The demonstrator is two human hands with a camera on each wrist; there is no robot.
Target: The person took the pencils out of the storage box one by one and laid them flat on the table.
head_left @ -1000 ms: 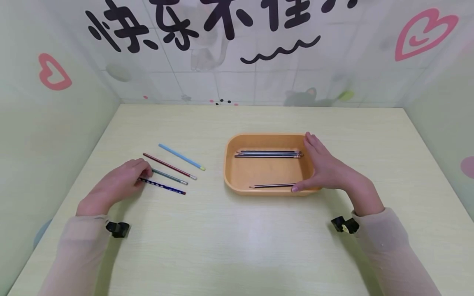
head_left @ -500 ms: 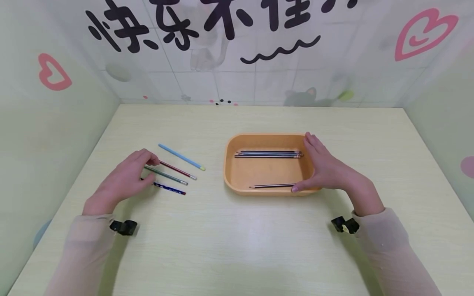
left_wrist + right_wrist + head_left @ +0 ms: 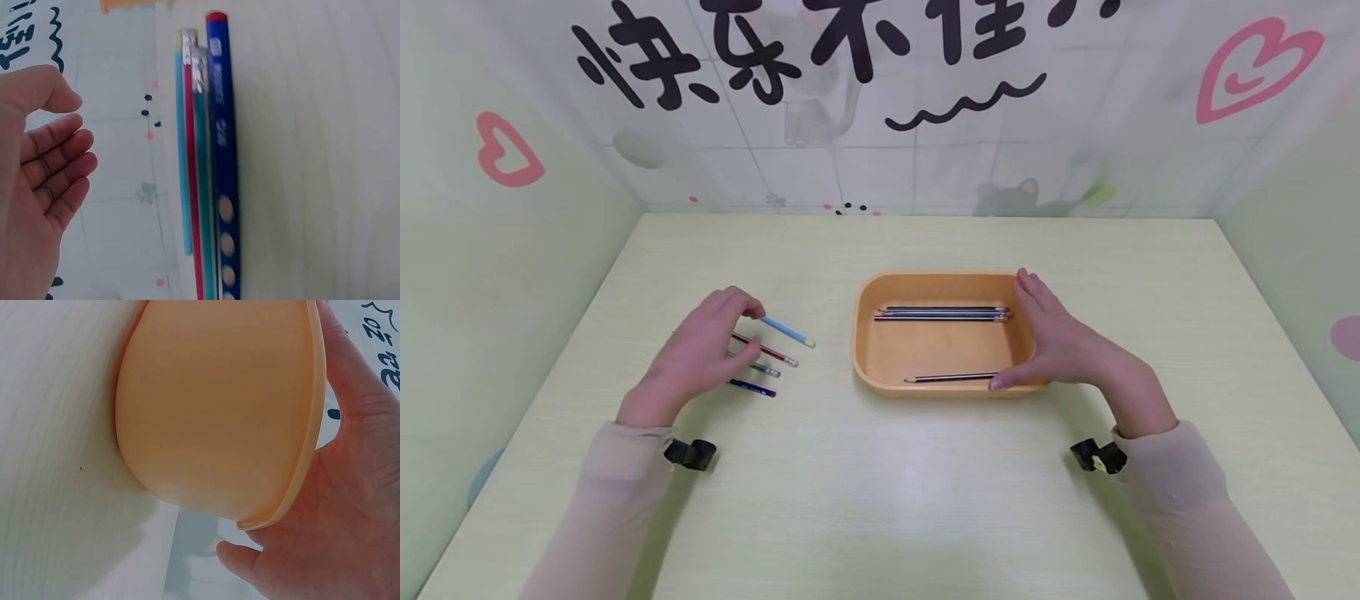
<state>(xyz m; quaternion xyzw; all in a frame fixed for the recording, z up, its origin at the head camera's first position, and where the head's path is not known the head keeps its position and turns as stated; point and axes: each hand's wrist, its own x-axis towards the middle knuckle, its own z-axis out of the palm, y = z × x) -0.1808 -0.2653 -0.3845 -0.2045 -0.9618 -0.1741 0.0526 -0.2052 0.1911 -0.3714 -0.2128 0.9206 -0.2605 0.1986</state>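
My left hand [image 3: 703, 350] hovers over several pencils on the table, fingers bent and thumb apart, with nothing between them. In the head view its fingertips are near the light blue pencil [image 3: 787, 331]. The red pencil [image 3: 767, 347] and green pencil [image 3: 766, 369] run partly beneath it. Nearest me lies a dark blue pencil [image 3: 751, 387], whose spotted shaft shows in the left wrist view. My right hand [image 3: 1067, 350] grips the right end of an orange plastic tray [image 3: 860, 333], thumb at the front rim and fingers at the back rim.
Inside the tray, several dark striped pencils [image 3: 940, 314] lie together along the back. Another dark pencil [image 3: 951, 377] lies at its front, one end hidden by my right thumb. A printed wall [image 3: 917, 175] stands behind the table [image 3: 910, 483].
My left hand has moved away from the dark blue pencil, rightward and toward the back, to the light blue one. The pencils lie as before. My right hand stays on the tray.
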